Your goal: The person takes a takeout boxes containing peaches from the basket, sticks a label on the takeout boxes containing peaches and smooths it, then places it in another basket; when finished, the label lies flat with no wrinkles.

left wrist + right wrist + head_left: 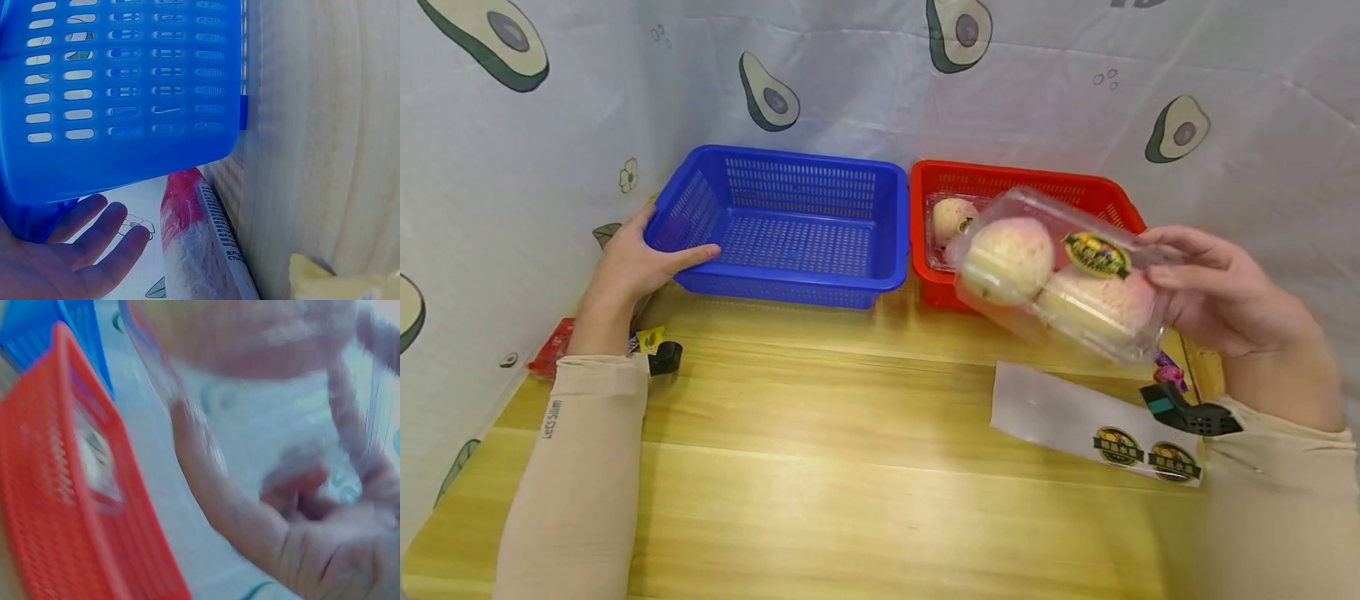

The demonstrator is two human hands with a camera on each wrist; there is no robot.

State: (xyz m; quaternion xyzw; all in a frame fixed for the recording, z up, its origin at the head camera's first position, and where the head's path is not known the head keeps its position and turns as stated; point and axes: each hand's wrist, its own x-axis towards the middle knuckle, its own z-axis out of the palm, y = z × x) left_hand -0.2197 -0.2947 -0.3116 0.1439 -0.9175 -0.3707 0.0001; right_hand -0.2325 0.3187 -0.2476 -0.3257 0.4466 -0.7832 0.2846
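Note:
My right hand [1243,292] grips one end of a clear plastic box of peaches [1060,275], held tilted in the air in front of the red basket. Two large peaches and a black-and-gold oval sticker show through it. In the right wrist view, thumb and fingers wrap its sides, and the image is blurred. My left hand [636,262] holds the left corner of the blue basket [790,287], thumb over the rim and fingers outside, as the left wrist view shows. No item lies in the blue basket.
Beside the blue basket stands the red basket [1030,175], with another boxed peach [953,218] inside. A white sticker strip [1060,412] lies on the wooden table [850,467] at right. A red-and-clear packet [194,231] sits left of the blue basket. A patterned curtain [865,75] hangs behind.

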